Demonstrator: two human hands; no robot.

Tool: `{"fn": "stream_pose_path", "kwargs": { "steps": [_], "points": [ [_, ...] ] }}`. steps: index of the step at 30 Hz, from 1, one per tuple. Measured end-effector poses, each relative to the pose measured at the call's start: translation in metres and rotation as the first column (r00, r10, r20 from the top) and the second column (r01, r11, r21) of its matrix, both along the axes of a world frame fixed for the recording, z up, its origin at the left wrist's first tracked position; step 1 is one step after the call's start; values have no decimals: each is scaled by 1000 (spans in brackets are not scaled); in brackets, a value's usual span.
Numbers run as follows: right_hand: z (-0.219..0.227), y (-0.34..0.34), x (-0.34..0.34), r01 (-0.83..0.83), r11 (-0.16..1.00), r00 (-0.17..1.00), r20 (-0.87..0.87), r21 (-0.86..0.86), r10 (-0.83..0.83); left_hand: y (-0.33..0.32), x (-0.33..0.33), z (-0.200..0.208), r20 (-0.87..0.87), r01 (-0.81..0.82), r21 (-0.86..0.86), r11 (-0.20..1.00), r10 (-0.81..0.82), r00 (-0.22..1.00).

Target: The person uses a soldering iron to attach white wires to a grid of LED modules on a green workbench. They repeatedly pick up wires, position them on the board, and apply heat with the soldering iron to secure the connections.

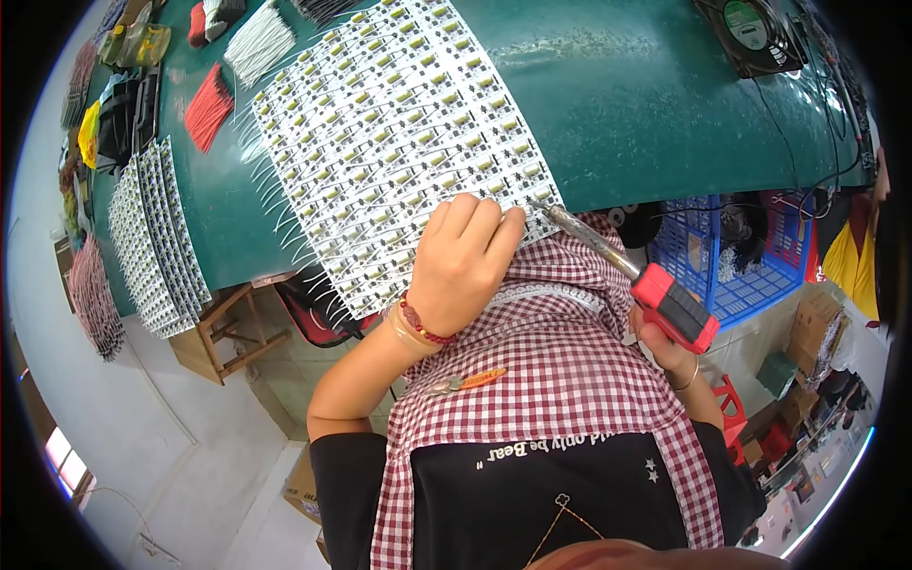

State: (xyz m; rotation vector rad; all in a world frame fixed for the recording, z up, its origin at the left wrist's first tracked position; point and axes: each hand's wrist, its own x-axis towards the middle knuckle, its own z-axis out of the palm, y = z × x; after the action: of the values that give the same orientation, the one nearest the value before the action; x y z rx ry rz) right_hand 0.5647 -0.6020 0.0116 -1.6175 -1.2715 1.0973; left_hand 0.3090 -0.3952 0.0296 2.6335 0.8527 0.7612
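A large panel of white circuit boards lies on the green table, with many small yellow-green parts and thin white wires hanging off its left edge. My left hand rests on its near right part, fingers bent and close together; whatever they pinch is hidden beneath them. In my right hand is a soldering iron with a red and black handle, gripped from below. The iron's tip points left at the panel's near right corner, just right of my left fingers; whether it touches cannot be made out.
Bundles of red wires and white wires lie beyond the panel's left side. More board panels overlap at the table's left. A black fan stands far right. Below the table edge is a blue crate.
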Motion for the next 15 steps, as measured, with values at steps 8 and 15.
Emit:
{"fn": "stream_pose_path", "kwargs": {
  "steps": [8, 15],
  "points": [
    [-8, -6, 4, -10, 999, 999, -33, -45, 9, 1, -2, 3, -17, -2, -8, 1000, 2, 1000],
    [-12, -11, 0, 57, 996, 998, 11, -73, -56, 7, -10, 18, 78, -24, -49, 999, 27, 997]
  ]
}}
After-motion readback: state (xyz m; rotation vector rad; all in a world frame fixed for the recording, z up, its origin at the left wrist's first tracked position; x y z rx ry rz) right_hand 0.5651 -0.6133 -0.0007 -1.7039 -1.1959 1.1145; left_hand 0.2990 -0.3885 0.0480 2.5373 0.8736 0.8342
